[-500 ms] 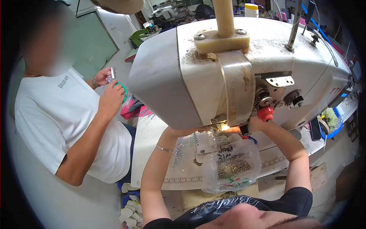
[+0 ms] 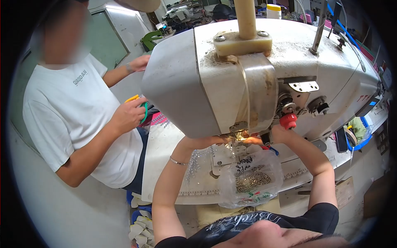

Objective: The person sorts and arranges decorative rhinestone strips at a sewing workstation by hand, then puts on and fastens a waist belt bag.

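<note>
My left hand [image 2: 197, 143], with a bracelet on its wrist, reaches under the head of a large white sewing machine [image 2: 173, 82]. From the other side my right hand [image 2: 279, 135] comes in behind the red knob [image 2: 288, 121]. The fingers of both hands meet close together at the lit needle area [image 2: 239, 135]. They look closed on something small, but the machine head and the glare hide what it is. Below them is a metal plate [image 2: 223, 159]. Clear beads [image 2: 193, 165] lie left of it, and a plastic bag [image 2: 227, 182] of gold-coloured metal pieces [image 2: 253, 181] lies in front.
A co-worker in a white shirt [image 2: 99, 128] stands at the left, holding a green-and-yellow tool [image 2: 144, 112]. A phone [image 2: 341, 140] and a blue basket [image 2: 364, 142] are on the right. Pale cut pieces [image 2: 142, 227] fill blue containers below the table [image 2: 165, 142].
The co-worker has parted their hands, moving one up beside the machine head and lowering the other with the tool. My hands stay nearly in place at the needle.
</note>
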Tool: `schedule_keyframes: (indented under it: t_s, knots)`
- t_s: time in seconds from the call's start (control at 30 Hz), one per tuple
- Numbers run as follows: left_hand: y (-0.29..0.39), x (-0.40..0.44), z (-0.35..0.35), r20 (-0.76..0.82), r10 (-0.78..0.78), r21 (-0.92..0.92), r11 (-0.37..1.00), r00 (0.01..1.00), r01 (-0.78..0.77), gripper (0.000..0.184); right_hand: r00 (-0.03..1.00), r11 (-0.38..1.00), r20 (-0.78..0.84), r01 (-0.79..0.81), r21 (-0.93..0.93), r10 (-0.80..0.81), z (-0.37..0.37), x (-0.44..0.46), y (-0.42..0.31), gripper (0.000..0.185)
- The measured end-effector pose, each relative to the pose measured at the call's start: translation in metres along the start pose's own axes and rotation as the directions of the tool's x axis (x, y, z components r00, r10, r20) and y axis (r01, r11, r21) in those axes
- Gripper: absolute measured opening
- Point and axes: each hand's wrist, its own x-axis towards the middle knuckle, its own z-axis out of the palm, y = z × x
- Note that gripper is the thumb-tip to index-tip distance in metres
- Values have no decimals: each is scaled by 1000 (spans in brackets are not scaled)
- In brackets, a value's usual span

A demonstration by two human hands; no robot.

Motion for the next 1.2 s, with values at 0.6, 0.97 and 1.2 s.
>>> schedule_keyframes:
  t_s: [0.6, 0.97, 1.2]
  knots:
    - [-4, 6, -5, -4, 10, 8, 1000, 1000, -10, 24, 979, 975, 152, -106, -197, 137, -32, -4, -13, 37]
    - [-6, -4, -8, 34, 211, 390, 897, 977, -208, 23, 984, 976, 53, -161, -148, 171, -45, -4, -37, 33]
    - [-79, -98, -13, -616, -123, 402, 801, 778, 445, 34, 949, 931, 3, -309, 197, 314, -21, -44, -106, 22]
